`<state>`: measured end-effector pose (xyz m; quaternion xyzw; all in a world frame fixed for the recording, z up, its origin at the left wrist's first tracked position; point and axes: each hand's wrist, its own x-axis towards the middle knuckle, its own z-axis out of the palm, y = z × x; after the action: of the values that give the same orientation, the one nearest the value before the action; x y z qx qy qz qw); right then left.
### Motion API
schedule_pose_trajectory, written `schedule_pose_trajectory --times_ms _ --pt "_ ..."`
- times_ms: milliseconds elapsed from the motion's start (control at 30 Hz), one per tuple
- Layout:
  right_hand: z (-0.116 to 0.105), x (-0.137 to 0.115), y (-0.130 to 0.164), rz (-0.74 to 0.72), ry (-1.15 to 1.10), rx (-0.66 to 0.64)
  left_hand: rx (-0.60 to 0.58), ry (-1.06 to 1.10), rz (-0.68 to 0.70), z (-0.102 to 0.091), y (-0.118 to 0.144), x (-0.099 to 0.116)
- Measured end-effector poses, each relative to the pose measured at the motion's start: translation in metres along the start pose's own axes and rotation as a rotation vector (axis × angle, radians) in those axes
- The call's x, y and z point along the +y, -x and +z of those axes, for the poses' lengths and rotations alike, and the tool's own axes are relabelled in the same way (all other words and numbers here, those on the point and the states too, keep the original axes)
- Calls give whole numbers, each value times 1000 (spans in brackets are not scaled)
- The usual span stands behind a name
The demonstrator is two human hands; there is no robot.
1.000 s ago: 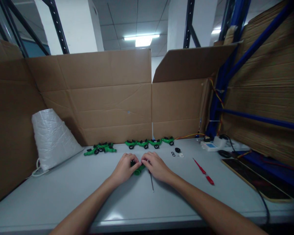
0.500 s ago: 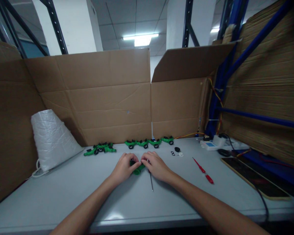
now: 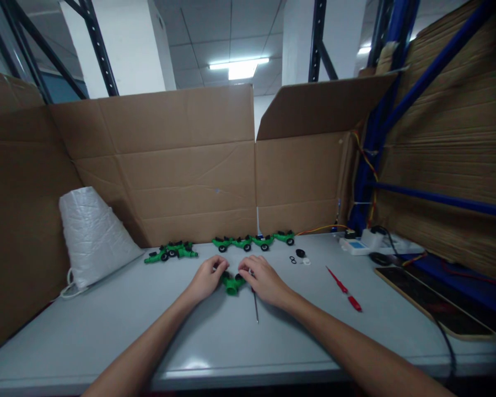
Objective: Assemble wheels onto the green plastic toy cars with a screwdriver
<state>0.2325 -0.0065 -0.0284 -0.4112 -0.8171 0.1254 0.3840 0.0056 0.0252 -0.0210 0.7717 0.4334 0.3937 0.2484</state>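
Observation:
A green plastic pipe fitting (image 3: 232, 285) with black parts is between my hands, its round open end facing me. My right hand (image 3: 263, 280) has thumb and fingertips closed on the fitting's right side. From under that palm a thin metal shaft (image 3: 256, 309), like a screwdriver's, sticks out towards me; its handle end is hidden. My left hand (image 3: 209, 277) is at the fitting's upper left, thumb and forefinger pinched together. Whatever is in that pinch is too small or hidden to make out.
Several similar green fittings (image 3: 242, 243) stand in a row at the back, with another cluster (image 3: 171, 251) further left. On the right lie black rings (image 3: 292, 259), a black disc (image 3: 300, 253), a red screwdriver (image 3: 343, 288), a power strip (image 3: 355, 246) and a dark panel (image 3: 434, 303). A white wrapped bundle (image 3: 95, 237) stands left.
My left hand has drawn back a little to the left, off the fitting, so more of the green body shows. My right hand has barely moved. The view has shifted slightly.

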Motion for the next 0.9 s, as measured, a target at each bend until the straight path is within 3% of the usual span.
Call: schedule_pose_trajectory --times_ms 133,333,633,900 --pt "-2 -3 -1 -8 -31 12 -15 7 -24 -1 -1 -8" --pt "-6 -10 -2 -54 -19 18 -22 -26 1 -2 1 -4" --pt "-5 -10 -1 -72 -3 6 81 -98 41 1 6 0" --pt "-7 -11 -1 -81 -1 0 41 -132 53 -1 4 3"
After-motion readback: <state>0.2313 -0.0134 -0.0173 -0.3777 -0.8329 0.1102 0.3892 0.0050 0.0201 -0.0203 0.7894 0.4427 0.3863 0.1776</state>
